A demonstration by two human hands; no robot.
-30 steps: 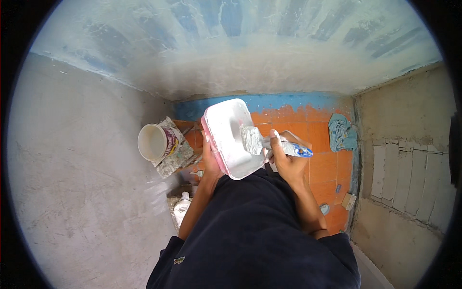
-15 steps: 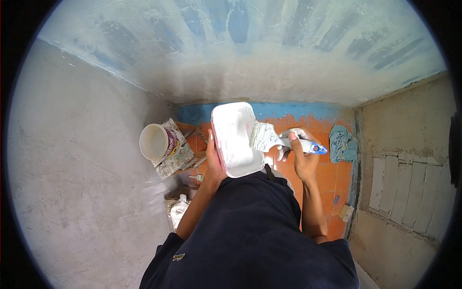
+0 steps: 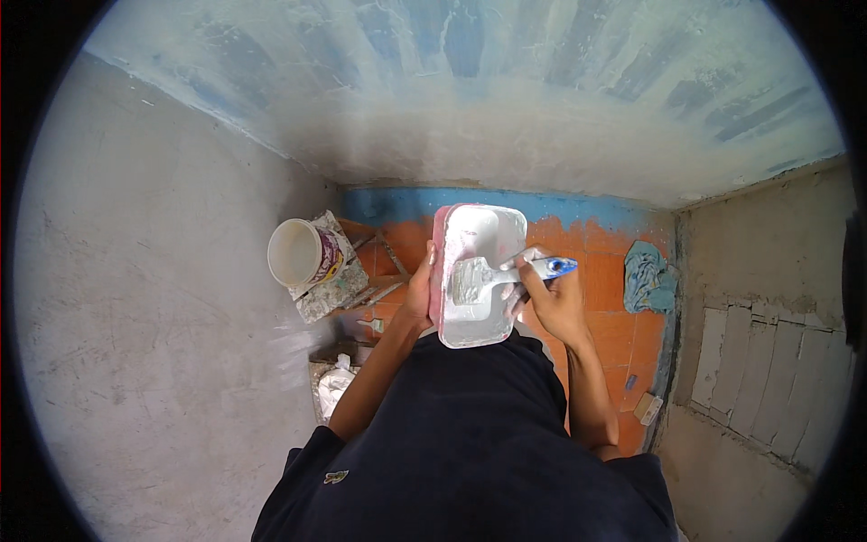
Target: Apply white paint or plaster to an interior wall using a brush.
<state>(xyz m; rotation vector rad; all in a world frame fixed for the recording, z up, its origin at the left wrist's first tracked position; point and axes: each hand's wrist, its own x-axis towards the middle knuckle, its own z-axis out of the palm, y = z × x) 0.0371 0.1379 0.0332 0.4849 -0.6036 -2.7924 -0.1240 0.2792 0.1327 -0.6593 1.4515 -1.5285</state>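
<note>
Orange floor tiles (image 3: pixel 623 330) and a blue-streaked, whitewashed wall (image 3: pixel 470 99) frame the scene. Held between both hands, just above the person's dark shirt, is a white paint tray (image 3: pixel 477 271). The left hand (image 3: pixel 419 298) is clamped on the tray's left rim. The right hand (image 3: pixel 553 303), at the tray's right edge, is closed around a blue-handled paintbrush (image 3: pixel 492 273) whose bristles lie inside the tray. Left of the tray stands a white bucket (image 3: pixel 296 253); right of it lies a blue rag (image 3: pixel 647 278).
</note>
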